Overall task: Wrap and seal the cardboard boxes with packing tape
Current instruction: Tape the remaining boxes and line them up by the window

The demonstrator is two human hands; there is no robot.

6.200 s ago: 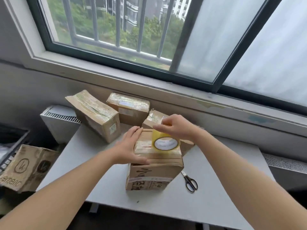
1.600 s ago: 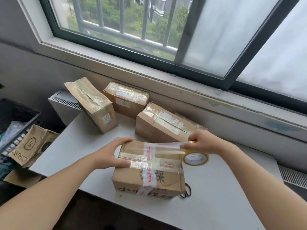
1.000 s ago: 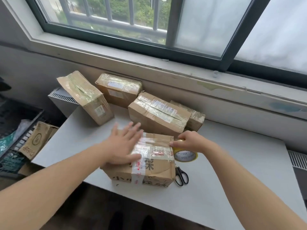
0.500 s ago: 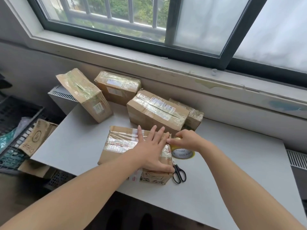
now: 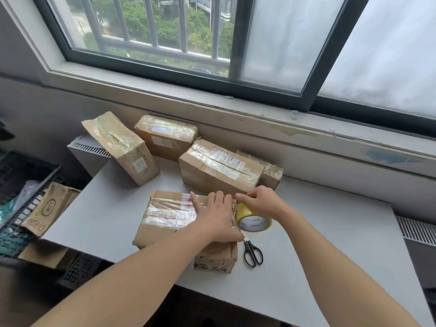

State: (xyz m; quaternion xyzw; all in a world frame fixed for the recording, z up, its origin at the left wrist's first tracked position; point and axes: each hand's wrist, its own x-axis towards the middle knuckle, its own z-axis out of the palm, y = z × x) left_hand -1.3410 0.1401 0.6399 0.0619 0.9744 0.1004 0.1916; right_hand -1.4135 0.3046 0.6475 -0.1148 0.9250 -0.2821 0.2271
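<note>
The brown cardboard box being worked on lies at lower centre of the frame, near the front edge of the pale grey worktop, and is already banded with clear tape. The left hand lies flat on its right end, its grip spread, fingers straight, pressing and holding nothing. The right hand has its grip curled over the yellow roll of clear packing tape, which sits just beside that end of the box.

The short run of tape between roll and box looks crinkled. A slack or twisted pull would probably set creases into the seal or let the tape stick to itself. The black-handled scissors lie just below the roll, close against the box, so a downward sweep of the roll could catch them. Turning the box toward the bottom of the frame risks pushing its near corner over the front edge.

Four tape-wrapped cardboard boxes crowd the middle of the frame, close to the right hand's knuckles, leaving little room to swing upward. The widest bare stretch of worktop lies toward the right. Past its left edge sits a black plastic crate.
</note>
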